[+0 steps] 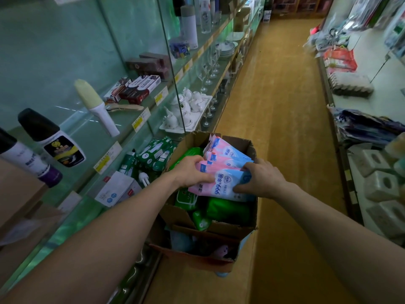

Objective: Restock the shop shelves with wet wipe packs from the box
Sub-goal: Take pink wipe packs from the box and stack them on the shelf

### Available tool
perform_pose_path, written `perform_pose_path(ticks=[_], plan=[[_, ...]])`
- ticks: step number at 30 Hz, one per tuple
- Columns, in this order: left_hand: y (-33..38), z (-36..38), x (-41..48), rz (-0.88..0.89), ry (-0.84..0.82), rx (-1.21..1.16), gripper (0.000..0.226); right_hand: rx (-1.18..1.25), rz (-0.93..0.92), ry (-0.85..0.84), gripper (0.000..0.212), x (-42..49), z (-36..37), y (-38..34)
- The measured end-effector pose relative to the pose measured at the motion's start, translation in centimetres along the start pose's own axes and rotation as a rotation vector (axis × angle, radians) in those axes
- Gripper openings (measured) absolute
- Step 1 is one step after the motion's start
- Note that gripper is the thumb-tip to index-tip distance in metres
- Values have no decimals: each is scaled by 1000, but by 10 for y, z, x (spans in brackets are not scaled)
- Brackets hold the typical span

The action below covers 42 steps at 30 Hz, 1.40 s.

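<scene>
An open brown cardboard box (230, 233) is standing on the floor at 6 o'clock. Above it, the left hand (190, 172) is gripping the 9 o'clock end of the front pink-and-blue soft plastic wet wipe pack (221, 183). The right hand (263, 178) is curling round its 3 o'clock end. The pack's long axis is running 9 to 3, printed face up, over green wipe packs (228, 210). The box's 9 o'clock edge is sitting just beside the glass shelves (122, 128). Yellow-brown aisle floor (285, 106) is lying open toward 1 o'clock.
</scene>
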<state>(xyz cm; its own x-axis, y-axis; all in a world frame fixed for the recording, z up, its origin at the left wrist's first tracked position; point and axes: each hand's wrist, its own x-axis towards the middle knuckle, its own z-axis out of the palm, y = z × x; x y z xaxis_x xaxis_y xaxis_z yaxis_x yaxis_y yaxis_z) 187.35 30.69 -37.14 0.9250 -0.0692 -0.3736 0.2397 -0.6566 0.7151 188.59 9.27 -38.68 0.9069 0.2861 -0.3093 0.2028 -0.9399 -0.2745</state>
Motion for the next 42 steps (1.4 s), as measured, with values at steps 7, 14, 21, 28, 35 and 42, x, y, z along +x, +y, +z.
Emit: perform_pose_path(ticks=[7, 14, 21, 28, 35, 42], plan=[[-4, -10, -2, -26, 0, -214, 29, 232, -22, -55, 64, -3, -3, -1], [32, -46, 0, 52, 64, -548, 22, 753, -41, 14, 52, -16, -61, -12], [119, -75, 4, 180, 50, -561, 17, 825, -29, 146, 34, -49, -153, -9], [231, -80, 5, 363, -26, -443, 29, 775, 66, 360, 49, -100, -240, 21], [352, -52, -2, 575, -161, -388, 20, 735, 196, 581, 42, -172, -310, 69], [456, 2, -16, 726, -286, -358, 32, 628, 335, 762, 39, -244, -357, 127]])
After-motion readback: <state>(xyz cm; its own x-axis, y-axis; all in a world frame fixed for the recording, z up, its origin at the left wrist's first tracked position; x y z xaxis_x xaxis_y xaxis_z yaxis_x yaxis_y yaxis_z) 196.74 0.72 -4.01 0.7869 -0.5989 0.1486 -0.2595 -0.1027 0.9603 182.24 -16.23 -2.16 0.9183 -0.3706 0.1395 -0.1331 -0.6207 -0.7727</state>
